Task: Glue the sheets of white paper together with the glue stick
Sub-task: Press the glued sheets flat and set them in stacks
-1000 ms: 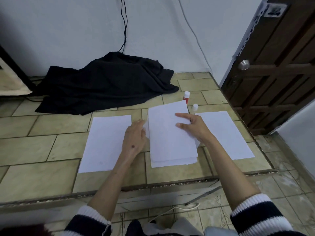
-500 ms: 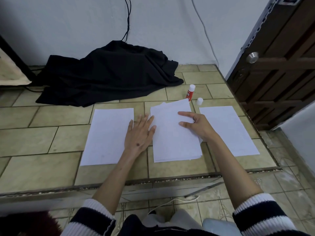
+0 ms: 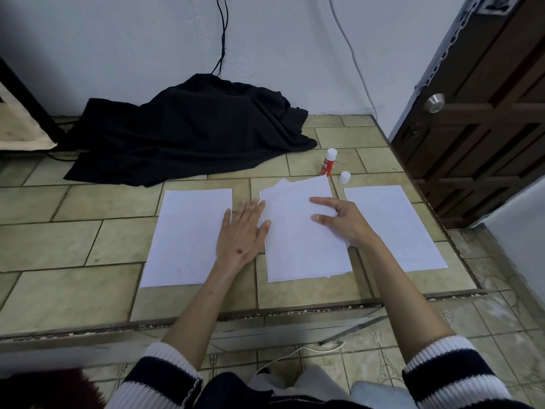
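1. On the tiled ledge, centre: paper stack (image 3: 303, 231), long axis running away from the person.
2. Left hand (image 3: 241, 231): flat, fingers straight, holding nothing, at stack's left edge.
3. Right hand (image 3: 342, 219): fingers extended, pressing stack.
4. Glue stick (image 3: 328, 163): upright, uncapped, just beyond stack's far-right corner; right hand nearer.

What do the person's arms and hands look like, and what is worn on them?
Both forearms are bare. The left hand and right hand wear no gloves or rings. Knitted sleeves with dark navy and white stripes are pushed up.
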